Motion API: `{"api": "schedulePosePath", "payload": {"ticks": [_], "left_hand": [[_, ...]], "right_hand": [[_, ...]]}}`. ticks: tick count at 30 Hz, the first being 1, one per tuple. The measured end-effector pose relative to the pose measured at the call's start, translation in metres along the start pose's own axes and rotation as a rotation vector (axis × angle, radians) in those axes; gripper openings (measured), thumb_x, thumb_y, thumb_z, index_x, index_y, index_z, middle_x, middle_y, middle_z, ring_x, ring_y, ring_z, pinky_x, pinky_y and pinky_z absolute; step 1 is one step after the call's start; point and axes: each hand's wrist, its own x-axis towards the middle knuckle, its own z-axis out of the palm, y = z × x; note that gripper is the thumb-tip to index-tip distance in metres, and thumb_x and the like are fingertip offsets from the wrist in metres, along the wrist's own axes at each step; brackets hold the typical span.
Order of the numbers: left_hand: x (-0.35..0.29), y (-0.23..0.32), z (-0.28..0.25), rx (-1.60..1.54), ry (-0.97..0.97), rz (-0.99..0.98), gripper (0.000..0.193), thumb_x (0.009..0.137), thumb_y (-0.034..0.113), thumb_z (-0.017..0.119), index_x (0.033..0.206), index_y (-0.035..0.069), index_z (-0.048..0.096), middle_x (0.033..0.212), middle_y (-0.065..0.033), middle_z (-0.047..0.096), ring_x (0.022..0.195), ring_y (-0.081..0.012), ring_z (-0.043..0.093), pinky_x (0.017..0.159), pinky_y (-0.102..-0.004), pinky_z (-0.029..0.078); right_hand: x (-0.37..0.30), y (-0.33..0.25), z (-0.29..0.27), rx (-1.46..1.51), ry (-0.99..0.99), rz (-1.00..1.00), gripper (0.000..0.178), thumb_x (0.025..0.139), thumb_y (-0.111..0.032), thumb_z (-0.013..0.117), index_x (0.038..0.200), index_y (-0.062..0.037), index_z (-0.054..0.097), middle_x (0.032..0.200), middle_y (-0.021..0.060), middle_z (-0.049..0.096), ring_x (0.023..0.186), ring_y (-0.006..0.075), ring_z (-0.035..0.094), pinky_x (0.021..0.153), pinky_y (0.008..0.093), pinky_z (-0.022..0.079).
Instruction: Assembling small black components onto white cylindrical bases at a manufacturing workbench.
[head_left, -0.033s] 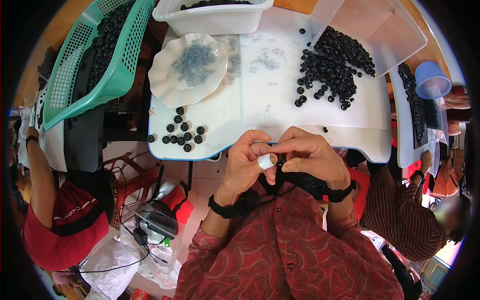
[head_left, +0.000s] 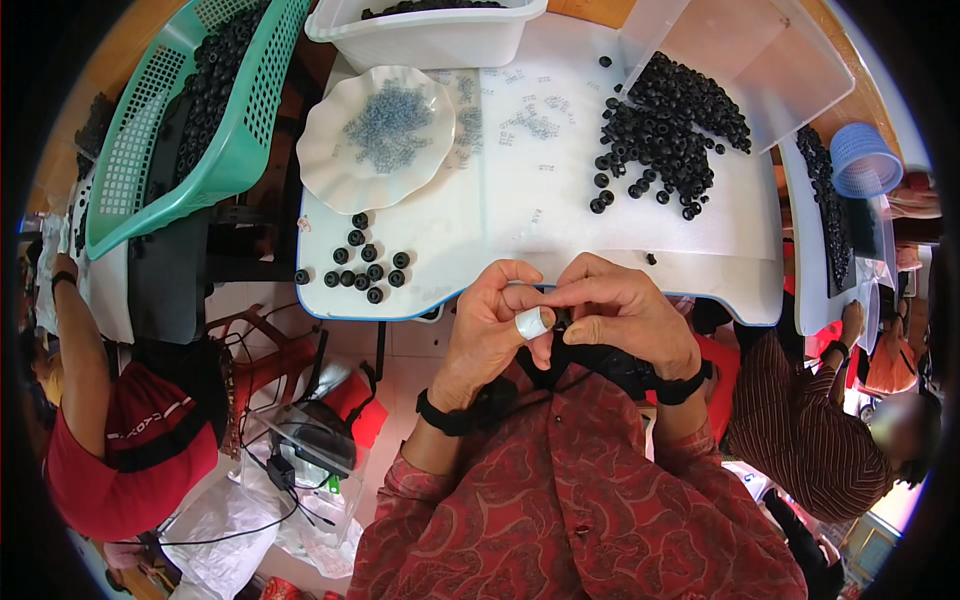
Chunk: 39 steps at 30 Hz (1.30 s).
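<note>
Table (head_left: 560,215) ahead of the person. On it: dish (head_left: 375,135) far left with small beads (head_left: 388,125) in it; ring cluster (head_left: 358,265) at near-left edge, before the dish; big ring pile (head_left: 665,125) far right, spilling from a tilted lid (head_left: 735,60); loose bits (head_left: 530,120) between dish and pile. Tub (head_left: 430,30) at far edge, behind the dish. Basket (head_left: 190,120) left of table, rings inside. Both hands, left hand (head_left: 495,330) and right hand (head_left: 620,310), touching, just before the near edge. Cup (head_left: 863,160) far right.
</note>
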Motion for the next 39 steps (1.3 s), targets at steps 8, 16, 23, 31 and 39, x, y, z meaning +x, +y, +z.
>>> {"api": "schedulePosePath", "payload": {"ticks": [8, 16, 23, 31, 39], "left_hand": [[0.003, -0.006, -0.002, -0.047, 0.029, 0.0, 0.026, 0.088, 0.0, 0.065, 0.11, 0.001, 0.05, 0.082, -0.0109, 0.065, 0.056, -0.0164, 0.063, 0.046, -0.0284, 0.055], [-0.001, -0.012, 0.0, 0.011, 0.098, 0.073, 0.025, 0.087, 0.001, 0.067, 0.11, 0.001, 0.056, 0.084, -0.0051, 0.063, 0.061, -0.0097, 0.058, 0.054, -0.0224, 0.052], [-0.004, -0.005, 0.008, 0.321, -0.061, 0.232, 0.068, 0.073, -0.006, 0.076, 0.135, 0.002, 0.05, 0.119, -0.0061, 0.057, 0.094, -0.01, 0.057, 0.079, -0.0234, 0.049], [-0.007, -0.003, 0.026, 0.568, -0.051, 0.26, 0.074, 0.071, -0.009, 0.076, 0.138, -0.001, 0.046, 0.134, -0.0144, 0.052, 0.114, -0.0183, 0.055, 0.096, -0.0313, 0.048], [-0.008, -0.001, 0.036, 0.689, 0.047, 0.343, 0.069, 0.069, 0.007, 0.083, 0.133, 0.008, 0.057, 0.105, -0.002, 0.059, 0.081, -0.0082, 0.054, 0.069, -0.0215, 0.045]], "right_hand": [[-0.002, 0.006, 0.007, 0.016, 0.074, -0.063, 0.03, 0.081, -0.001, 0.072, 0.111, -0.0013, 0.068, 0.101, 0.0064, 0.057, 0.078, 0.0109, 0.061, 0.067, 0.0225, 0.049], [-0.002, 0.006, 0.021, -0.239, 0.335, -0.143, 0.03, 0.078, 0.001, 0.075, 0.107, -0.0028, 0.069, 0.088, 0.0065, 0.067, 0.069, 0.0092, 0.063, 0.06, 0.0227, 0.05], [-0.007, 0.008, 0.025, -0.258, 0.368, -0.209, 0.031, 0.076, 0.001, 0.076, 0.105, -0.0025, 0.069, 0.087, 0.0068, 0.067, 0.069, 0.009, 0.064, 0.06, 0.0218, 0.05], [-0.009, 0.01, 0.032, 0.017, 0.362, -0.281, 0.031, 0.079, 0.014, 0.066, 0.109, 0.0044, 0.066, 0.089, 0.0118, 0.065, 0.067, 0.0128, 0.064, 0.055, 0.0222, 0.051], [-0.013, 0.018, 0.031, 0.283, 0.338, -0.222, 0.032, 0.08, 0.013, 0.065, 0.111, 0.0053, 0.065, 0.095, 0.0136, 0.066, 0.073, 0.0158, 0.065, 0.056, 0.0232, 0.052]]}}
